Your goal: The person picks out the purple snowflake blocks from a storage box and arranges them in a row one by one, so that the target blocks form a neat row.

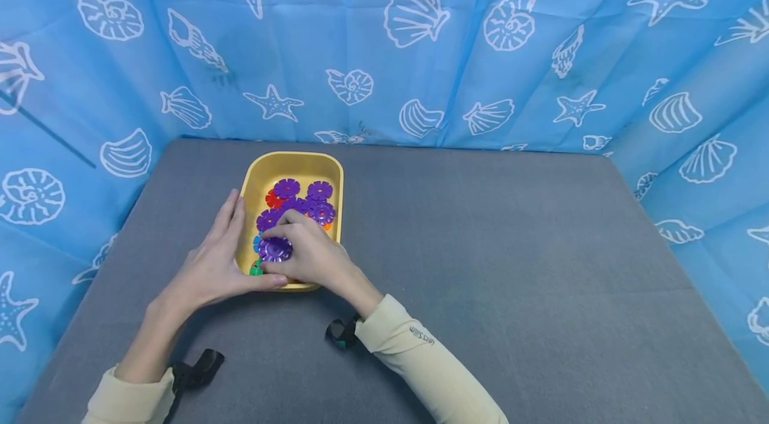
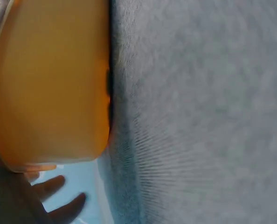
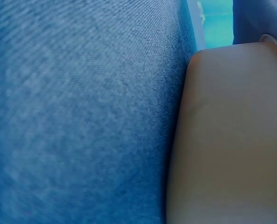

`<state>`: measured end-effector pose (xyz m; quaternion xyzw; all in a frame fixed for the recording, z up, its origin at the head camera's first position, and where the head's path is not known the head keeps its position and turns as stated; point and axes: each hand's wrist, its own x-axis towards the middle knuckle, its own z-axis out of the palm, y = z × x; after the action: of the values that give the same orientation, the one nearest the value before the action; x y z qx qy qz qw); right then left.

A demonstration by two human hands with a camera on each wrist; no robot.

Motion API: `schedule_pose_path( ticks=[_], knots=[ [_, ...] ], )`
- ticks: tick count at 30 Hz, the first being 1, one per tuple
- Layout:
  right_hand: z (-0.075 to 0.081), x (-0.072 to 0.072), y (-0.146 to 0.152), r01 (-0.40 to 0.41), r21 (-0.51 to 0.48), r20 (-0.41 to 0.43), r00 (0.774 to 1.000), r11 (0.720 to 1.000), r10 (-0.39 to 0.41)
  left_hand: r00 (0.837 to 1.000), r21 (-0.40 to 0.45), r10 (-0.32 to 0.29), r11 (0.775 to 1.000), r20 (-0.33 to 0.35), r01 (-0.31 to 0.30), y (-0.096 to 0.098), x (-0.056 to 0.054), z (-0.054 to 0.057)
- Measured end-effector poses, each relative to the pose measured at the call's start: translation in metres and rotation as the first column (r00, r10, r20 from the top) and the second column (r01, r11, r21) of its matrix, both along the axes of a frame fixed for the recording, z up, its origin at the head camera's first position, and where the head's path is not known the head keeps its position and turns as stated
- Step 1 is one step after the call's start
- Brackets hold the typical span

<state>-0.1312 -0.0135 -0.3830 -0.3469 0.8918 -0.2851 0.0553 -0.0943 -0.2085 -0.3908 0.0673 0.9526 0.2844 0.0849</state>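
While pinched by the right hand, a glossy, flower-like purple disc, the left hand spread.

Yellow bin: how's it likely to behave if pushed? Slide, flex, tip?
The yellow bin probably slides rather than tips: it sits flat on the table on a broad base. Its walls look fairly stiff, smooth and undented beside the left hand. The purple discs lie loosely piled, so they'd likely shift inside.
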Motion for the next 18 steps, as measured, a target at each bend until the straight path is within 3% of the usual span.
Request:
schedule_pose_path(
  ticks=[8,11,15,18],
  knots=[
    [-0.0036,-0.0005,0.0015,-0.004,-0.021,-0.032,0.999,1.000,0.004,0.992,0.122,-0.010,0.992,-0.123,0.025,0.0001,-0.0032,0.0018],
    [-0.0030,0.0009,0.0001,0.013,-0.027,-0.043,0.999,1.000,-0.014,0.992,0.068,-0.006,0.998,-0.128,0.014,0.0010,-0.0026,0.0020],
    [-0.0018,0.0037,-0.0012,0.040,-0.051,-0.042,0.998,0.998,-0.043,0.998,-0.035,-0.013,0.999,-0.069,0.010,0.0016,-0.0001,0.0008],
    [-0.0019,0.0041,-0.0008,0.048,-0.076,-0.041,0.998,0.996,-0.051,0.999,-0.065,-0.012,0.998,-0.051,0.009,0.0023,0.0004,-0.0006]
  ],
)
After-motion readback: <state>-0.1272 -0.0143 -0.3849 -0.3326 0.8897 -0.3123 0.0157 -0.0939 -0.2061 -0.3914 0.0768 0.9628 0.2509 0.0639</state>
